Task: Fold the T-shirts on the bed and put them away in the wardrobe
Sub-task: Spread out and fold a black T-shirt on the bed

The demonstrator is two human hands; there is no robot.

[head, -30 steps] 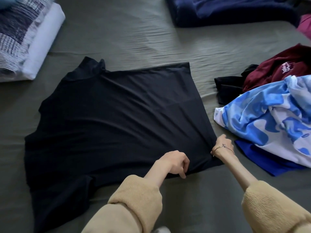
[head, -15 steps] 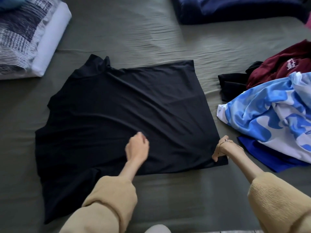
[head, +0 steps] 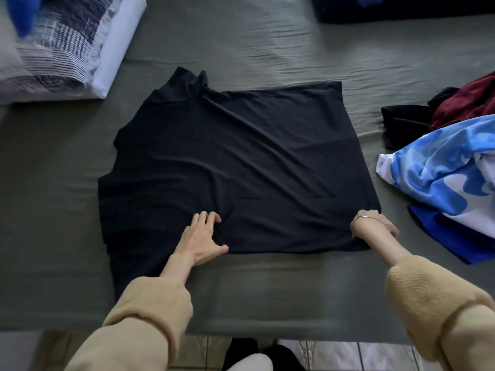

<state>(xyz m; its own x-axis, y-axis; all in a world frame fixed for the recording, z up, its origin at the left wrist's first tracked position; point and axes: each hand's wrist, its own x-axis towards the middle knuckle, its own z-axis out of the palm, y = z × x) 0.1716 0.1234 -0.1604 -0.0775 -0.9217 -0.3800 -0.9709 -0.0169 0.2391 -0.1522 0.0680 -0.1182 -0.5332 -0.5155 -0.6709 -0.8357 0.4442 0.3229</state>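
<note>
Hands have shifted since half a second ago: the left hand (head: 205, 238), which then reached further up the cloth with its fingers together, now lies lower, close to the near hem, with fingers spread. The view itself sits further back, so the bed's near edge and a strip of tiled floor (head: 334, 354) now show at the bottom.

A black T-shirt (head: 241, 162) lies flat in the middle of the bed (head: 267, 44), which is covered by a grey-green sheet. Its collar points to the far left, and its near right corner reaches the right hand (head: 375, 225).

The left hand rests palm down on the shirt, fingers splayed and thumb out to the right, the cloth slightly bunched under the fingertips. The right hand grips the shirt's near right corner, fingers curled round the fabric, a thin bracelet (head: 365, 217) at the wrist. Both arms wear beige sleeves.

To the right, apart from the black shirt, lies a heap of other clothes: a blue-and-white patterned shirt (head: 439, 172) over a plain blue one (head: 455, 236), with a maroon garment (head: 468, 103) behind. A striped pillow (head: 67, 49) lies at the far left.
</note>
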